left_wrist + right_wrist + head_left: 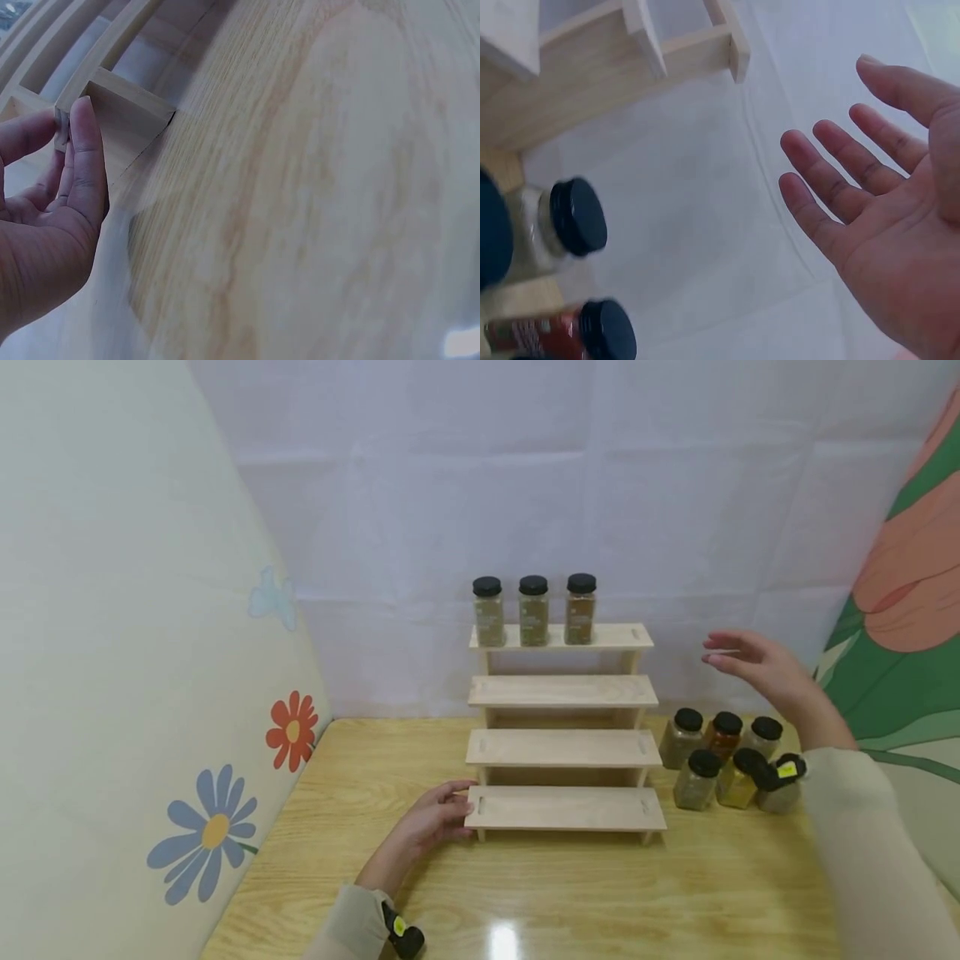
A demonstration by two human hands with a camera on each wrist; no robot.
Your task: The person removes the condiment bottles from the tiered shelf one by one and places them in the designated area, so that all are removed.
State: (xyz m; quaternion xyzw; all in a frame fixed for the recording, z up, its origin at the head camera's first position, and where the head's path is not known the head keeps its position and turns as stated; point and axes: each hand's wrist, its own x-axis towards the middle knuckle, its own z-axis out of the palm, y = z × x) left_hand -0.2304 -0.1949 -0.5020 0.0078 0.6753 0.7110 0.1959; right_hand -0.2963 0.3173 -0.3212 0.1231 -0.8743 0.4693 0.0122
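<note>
A four-tier shape of pale wood, a stepped display rack, stands on the table. My left hand is at the left end of its lowest step; in the left wrist view thumb and fingers pinch that board's end. Three black-lidded spice jars stand in a row on the top step, toward its left. My right hand is raised in the air right of the rack, above more jars. Its fingers are spread and relaxed, with nothing in them.
Several spice jars stand grouped right of the rack, among them a yellow one and a reddish one; my right wrist camera overlaps part of the group. A white cloth hangs behind. Flower-printed panels flank the wooden table.
</note>
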